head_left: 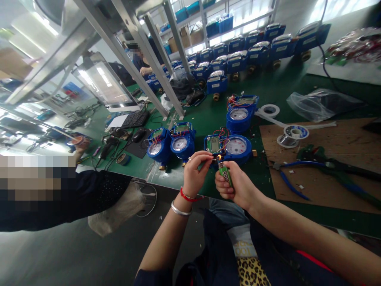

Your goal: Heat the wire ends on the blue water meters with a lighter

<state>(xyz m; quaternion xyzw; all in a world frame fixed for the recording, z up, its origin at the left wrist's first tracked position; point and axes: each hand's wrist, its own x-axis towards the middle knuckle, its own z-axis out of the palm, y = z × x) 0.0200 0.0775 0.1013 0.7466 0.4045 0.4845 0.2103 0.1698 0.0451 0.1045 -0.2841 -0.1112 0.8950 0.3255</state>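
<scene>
Just below the middle of the frame the right hand (pixel 235 184) is closed around a small green plastic lighter (pixel 225 174), held upright with a small flame showing at its top. The left hand (pixel 196 172) pinches something thin between thumb and forefinger right beside that flame; it looks like a wire end, too small to tell for sure. Both hands hover at the near edge of the green worktop (pixel 268 95), just in front of a round blue water meter with an open circuit board and coloured wires (pixel 229 147). By the look of it, heat is being put to a wire joint of that meter; a steady, brief touch of flame seems called for, kept off the fingers. White characters run down the lighter, perhaps "0000", not surely readable. The meter dials and board carry print too small to read
</scene>
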